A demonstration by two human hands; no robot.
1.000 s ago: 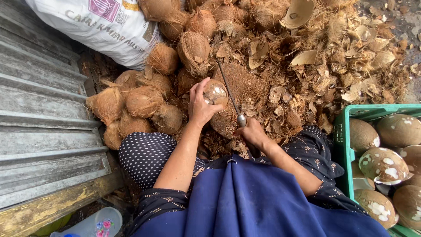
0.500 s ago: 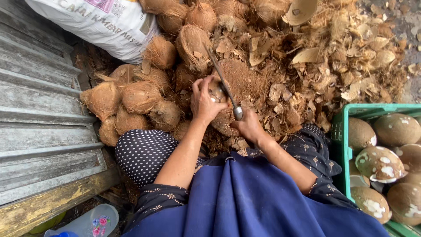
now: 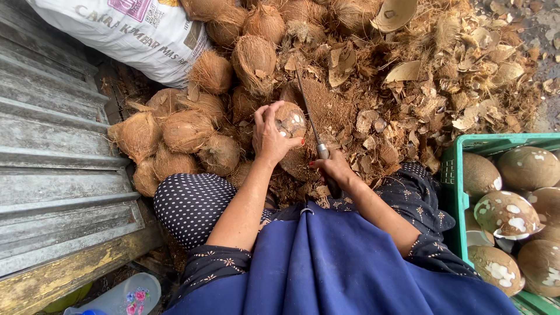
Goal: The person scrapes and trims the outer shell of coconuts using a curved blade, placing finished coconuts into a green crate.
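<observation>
a seated person's left hand [image 3: 269, 135] clamps its fingers over a partly peeled coconut [image 3: 290, 121], steadying it above the husk pile [image 3: 192, 125], while the right hand [image 3: 332, 169] wraps tight round a long knife [image 3: 309, 119] angled just beside those fingertips, a green crate [image 3: 452, 175] alongside.

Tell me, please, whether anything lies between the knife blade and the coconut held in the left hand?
Nothing visible does. The left hand grips the coconut from its left side, and the knife in the right hand lies right against the coconut's right side, with no husk or fingers between them.
</observation>
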